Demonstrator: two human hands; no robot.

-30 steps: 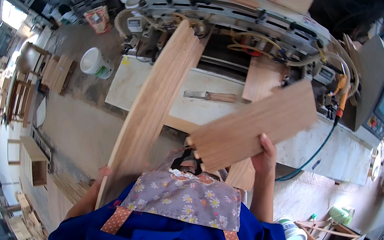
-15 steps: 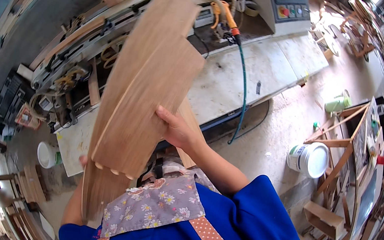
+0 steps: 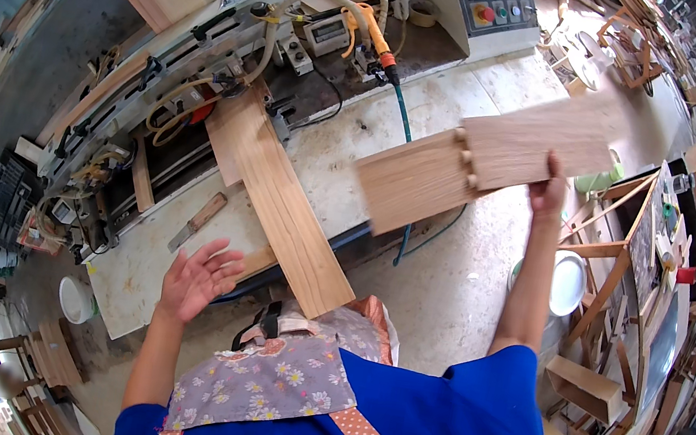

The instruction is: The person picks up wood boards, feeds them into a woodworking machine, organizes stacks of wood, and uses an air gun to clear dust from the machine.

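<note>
At the right, my right hand (image 3: 551, 189) grips joined wooden boards (image 3: 538, 147) by their near edge and holds them out past the front of the machine table. Small rounded pegs or teeth show where one board overlaps the other, and the far end is smeared by motion. My left hand (image 3: 199, 278) is empty, palm up, fingers apart, near the table's front edge. Between the hands a long light plank (image 3: 289, 218) lies across the table, its near end over the edge toward my apron. A wood-handled knife or scraper (image 3: 199, 220) lies just beyond my left hand.
The white machine table (image 3: 464, 100) carries clamps, hoses and an orange air gun (image 3: 377, 39). A control panel (image 3: 493, 1) stands at the back right. White buckets (image 3: 567, 285) stand on the floor on both sides. Wooden frames (image 3: 626, 223) and scrap fill the right.
The joined boards have swung from in front of me over to the right in my right hand. My left hand has let go of them, uncovering the plank and the knife on the table.
</note>
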